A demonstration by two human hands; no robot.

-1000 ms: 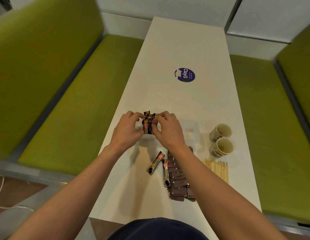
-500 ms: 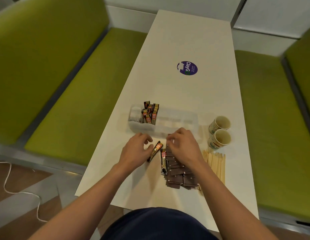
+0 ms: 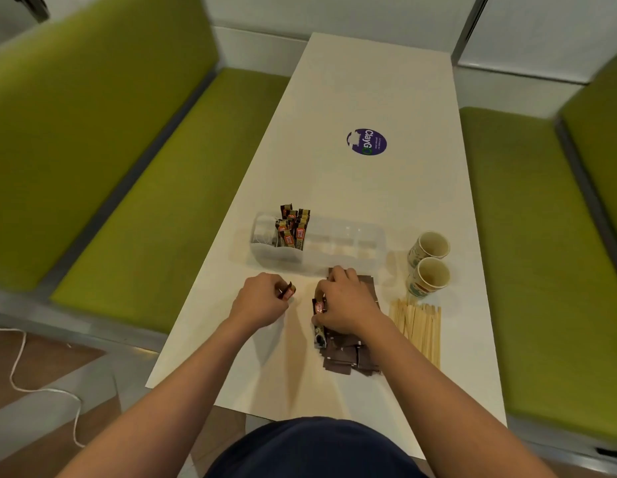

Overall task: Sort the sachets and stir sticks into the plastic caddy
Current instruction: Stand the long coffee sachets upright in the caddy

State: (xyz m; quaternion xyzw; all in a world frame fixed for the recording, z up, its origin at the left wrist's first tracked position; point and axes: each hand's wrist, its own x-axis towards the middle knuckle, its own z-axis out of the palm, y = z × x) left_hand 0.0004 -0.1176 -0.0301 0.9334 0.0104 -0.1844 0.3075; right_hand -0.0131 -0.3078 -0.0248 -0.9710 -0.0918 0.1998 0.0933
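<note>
A clear plastic caddy (image 3: 348,251) stands across the white table (image 3: 369,188); several dark coffee stick sachets (image 3: 295,227) stand upright in a compartment near its left end. Just in front of it, my left hand (image 3: 260,303) grips one coffee stick sachet (image 3: 288,291) lifted off the table. My right hand (image 3: 346,303) pinches another coffee stick sachet (image 3: 319,322) at the left edge of a pile of flat brown sachets (image 3: 348,353), covering much of that pile. Wooden stir sticks (image 3: 419,327) lie in a loose bundle to the right.
Two paper cups (image 3: 429,260) stand right of the caddy, behind the stir sticks. A purple round sticker (image 3: 366,142) sits further up the table. Green benches (image 3: 155,188) flank the table on both sides. A white cord (image 3: 41,388) lies on the floor at left.
Both hands left the caddy, where they had set sachets upright, and came back toward me. Each has now closed on one of the two loose coffee sticks; the left one is lifted.
</note>
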